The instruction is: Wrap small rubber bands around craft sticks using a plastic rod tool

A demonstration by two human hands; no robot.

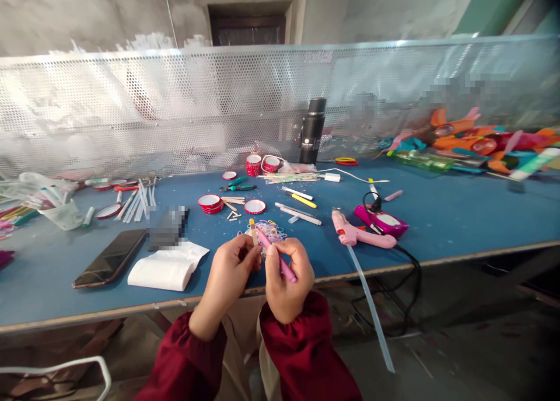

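Both my hands are raised at the near edge of the blue table (459, 226). My left hand (227, 275) pinches a small wooden stick (253, 230) that stands upright. Closed around a pink pen-like stick (280, 261), my right hand (286, 281) has the stick's tip against the wooden stick. Just behind my hands a heap of coloured rubber bands (271, 230) lies on the table. Dark red sleeves cover both my wrists.
A pink glue gun (356, 234) with a long clear glue stick lies to the right, its black cable hanging off the edge. A phone (111, 258) and a white folded cloth (168, 267) lie left. Red tape rolls (210, 202), sticks, pliers and a black flask (312, 129) stand further back.
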